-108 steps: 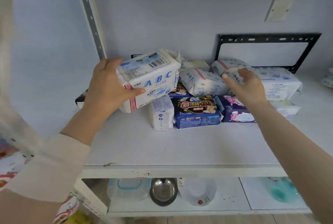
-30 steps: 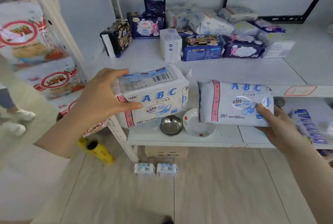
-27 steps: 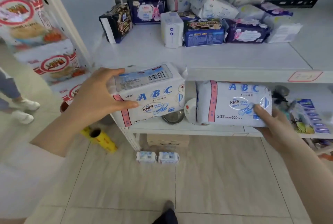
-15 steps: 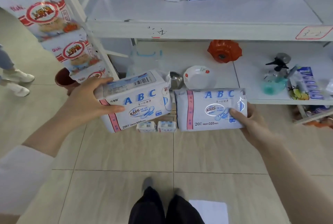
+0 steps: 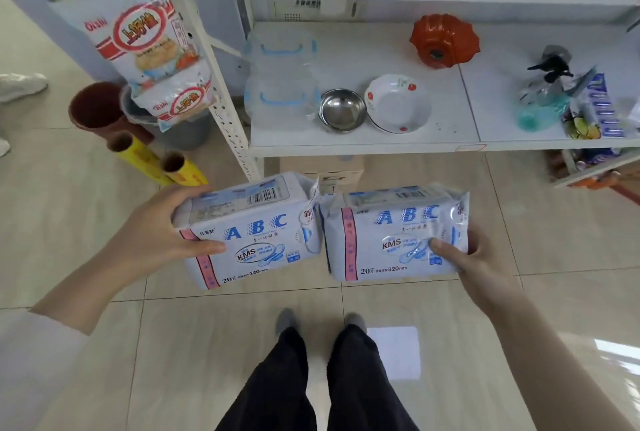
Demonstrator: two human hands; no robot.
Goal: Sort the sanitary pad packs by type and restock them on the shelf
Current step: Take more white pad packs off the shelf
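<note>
1. Pale floor tiles (image 5: pixel 554 240) fill the lower view. A white shelf (image 5: pixel 346 145) runs across the 12 o'clock side, and the person's dark trouser legs (image 5: pixel 311 378) are at 6 o'clock.
2. The left hand (image 5: pixel 162 233) grips the left pack (image 5: pixel 256 233) by its left end. The thumb lies across the printed front and the fingers curl over the top edge. The pack sits at 3 o'clock from the hand, held in the air over the floor and tilted slightly.
3. The right hand (image 5: pixel 481 264) grips the right pack (image 5: pixel 391 233) at its lower right corner, thumb pressed on the front and the other fingers hidden behind. The pack lies at about 9 o'clock from the hand.
4. Both packs are white and blue, printed "ABC" and "KMS", with a pink stripe near the left end. They are held side by side with fronts up, and whether their inner ends touch cannot be told.
5. On the shelf, clear boxes (image 5: pixel 280 74) with blue clips stand at 11 o'clock. A steel bowl (image 5: pixel 342 109) sits just beside a white dish (image 5: pixel 398 103) at 12 o'clock. An orange ribbed thing (image 5: pixel 444 41) lies at 1 o'clock and a spray bottle (image 5: pixel 547 84) at 2 o'clock.
6. Snack bags (image 5: pixel 145 35) hang by the shelf post at 10 o'clock, and yellow rolls (image 5: pixel 156 164) stand on the floor just below them.
</note>
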